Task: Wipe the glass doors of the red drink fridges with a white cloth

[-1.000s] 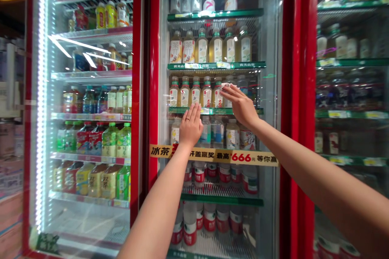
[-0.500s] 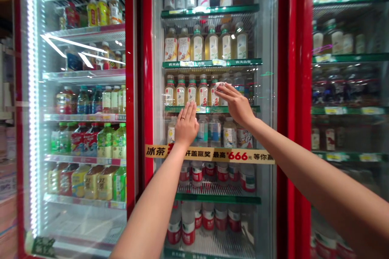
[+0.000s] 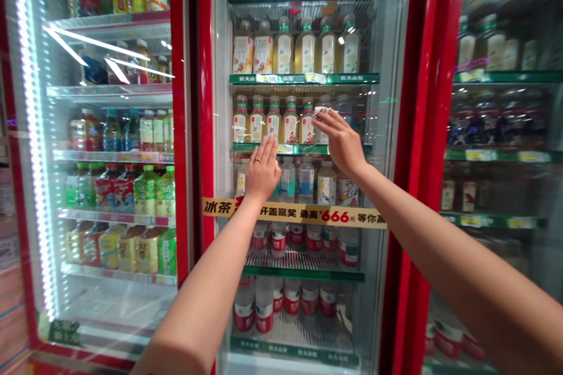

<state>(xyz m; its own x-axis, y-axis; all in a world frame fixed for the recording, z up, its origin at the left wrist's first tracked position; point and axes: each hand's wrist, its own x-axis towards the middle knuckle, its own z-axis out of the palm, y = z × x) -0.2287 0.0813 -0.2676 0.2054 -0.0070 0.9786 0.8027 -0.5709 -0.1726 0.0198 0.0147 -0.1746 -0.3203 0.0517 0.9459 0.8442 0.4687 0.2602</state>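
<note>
I stand before a red-framed drinks cooler with a glass door [image 3: 378, 129]. My left hand [image 3: 261, 171] lies flat on the glass, fingers straight and together, a ring on one finger. My right hand [image 3: 341, 142] presses a small white cloth [image 3: 320, 111] against the glass a little higher and to the right, fingers curled over it. Behind the glass stand rows of tea bottles [image 3: 272, 120] on green shelves and water bottles [image 3: 303, 180] below. A yellow banner strip [image 3: 299, 214] runs across the door under my hands.
A second cooler [image 3: 109, 146] with lit LED strips and colourful bottles stands to the left. A third, darker cooler [image 3: 501, 129] is on the right. Red door frames [image 3: 422, 158] separate them. Lower shelves hold red-labelled water bottles [image 3: 281, 304].
The view has shifted so the coolers sit slightly lower-left and closer. Both hands stay on the glass, in nearly the same place on the door.
</note>
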